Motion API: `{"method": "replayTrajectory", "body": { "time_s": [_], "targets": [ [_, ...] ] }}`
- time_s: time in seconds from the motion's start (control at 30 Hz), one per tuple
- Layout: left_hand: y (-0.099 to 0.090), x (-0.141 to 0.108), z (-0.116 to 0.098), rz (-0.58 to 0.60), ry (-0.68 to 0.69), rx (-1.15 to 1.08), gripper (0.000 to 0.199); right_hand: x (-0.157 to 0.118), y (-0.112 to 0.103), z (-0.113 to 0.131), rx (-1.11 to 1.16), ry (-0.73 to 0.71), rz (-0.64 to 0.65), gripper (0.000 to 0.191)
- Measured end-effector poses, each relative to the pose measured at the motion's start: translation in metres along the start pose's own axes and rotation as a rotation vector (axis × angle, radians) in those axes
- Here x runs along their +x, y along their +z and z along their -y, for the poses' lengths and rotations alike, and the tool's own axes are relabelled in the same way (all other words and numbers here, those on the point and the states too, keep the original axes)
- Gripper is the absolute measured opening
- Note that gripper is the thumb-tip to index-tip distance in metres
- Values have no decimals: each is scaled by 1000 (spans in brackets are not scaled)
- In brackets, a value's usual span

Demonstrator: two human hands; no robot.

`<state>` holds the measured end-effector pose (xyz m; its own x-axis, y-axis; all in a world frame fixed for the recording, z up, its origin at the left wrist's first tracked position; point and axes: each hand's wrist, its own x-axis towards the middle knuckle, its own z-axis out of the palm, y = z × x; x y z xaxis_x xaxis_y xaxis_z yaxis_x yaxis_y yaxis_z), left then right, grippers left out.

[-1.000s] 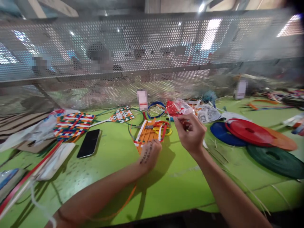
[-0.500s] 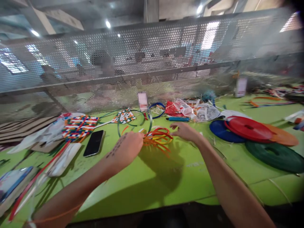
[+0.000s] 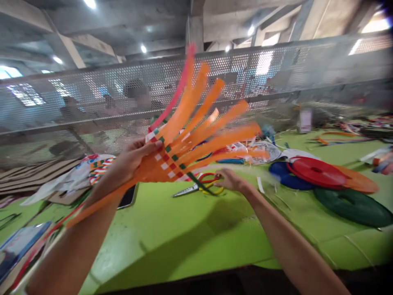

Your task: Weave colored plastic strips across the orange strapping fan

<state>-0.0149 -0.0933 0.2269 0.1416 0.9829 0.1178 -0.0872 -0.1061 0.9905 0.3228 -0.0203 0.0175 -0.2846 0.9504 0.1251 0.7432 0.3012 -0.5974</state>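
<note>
My left hand (image 3: 138, 155) is closed on a woven piece (image 3: 166, 157) of orange, green, white and red strips, raised above the table. Long orange strips fan out from it up and to the right, blurred, with one red strip on top. A green strip hangs down over the scissors. The scissors (image 3: 192, 189), with red and yellow handles, lie on the green table (image 3: 159, 229), blades to the left. My right hand (image 3: 229, 180) is at their handles, its fingers curled against them.
Coils of blue, red (image 3: 319, 172), orange and green (image 3: 353, 207) strip lie at the right. A phone (image 3: 127, 197) lies partly behind my left forearm. Cardboard and a colourful woven piece (image 3: 100, 169) are at the left. A perforated metal screen (image 3: 104, 98) stands behind the table.
My left hand has lifted the woven piece, and its strips have spread open. The scissors now show on the table. My right hand has moved slightly down onto their handles.
</note>
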Motion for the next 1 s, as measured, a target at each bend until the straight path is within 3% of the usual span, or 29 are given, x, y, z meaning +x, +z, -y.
{"method": "replayTrajectory", "body": {
  "time_s": [0.2,0.33,0.43,0.53,0.6,0.67,0.73,0.8,0.83,0.93,1.0],
  "targets": [
    [27,30,110,-325,-310,-381,13,1,-8,-8,-278,179,-9,21],
    [41,29,176,-483,-351,-419,11,-8,-19,-17,-415,344,-84,24],
    [43,28,204,-574,-347,-446,15,-11,-28,-17,-494,433,-161,31],
    [43,29,212,-618,-330,-469,15,-9,-31,-5,-439,344,-331,27],
    [43,30,209,-621,-318,-484,14,-7,-25,12,-198,232,-338,25],
    [45,31,203,-600,-298,-500,15,-8,-12,33,188,193,-104,39],
    [48,30,196,-571,-268,-512,17,-9,5,54,694,167,206,35],
    [51,29,190,-541,-238,-517,22,-11,21,72,839,116,259,35],
    [53,28,187,-524,-225,-520,25,-11,27,79,940,106,246,37],
    [58,25,184,-473,-193,-552,31,-10,34,90,1353,139,53,47],
    [59,25,185,-458,-186,-582,32,-9,34,90,1444,167,-72,49]
  ]
}}
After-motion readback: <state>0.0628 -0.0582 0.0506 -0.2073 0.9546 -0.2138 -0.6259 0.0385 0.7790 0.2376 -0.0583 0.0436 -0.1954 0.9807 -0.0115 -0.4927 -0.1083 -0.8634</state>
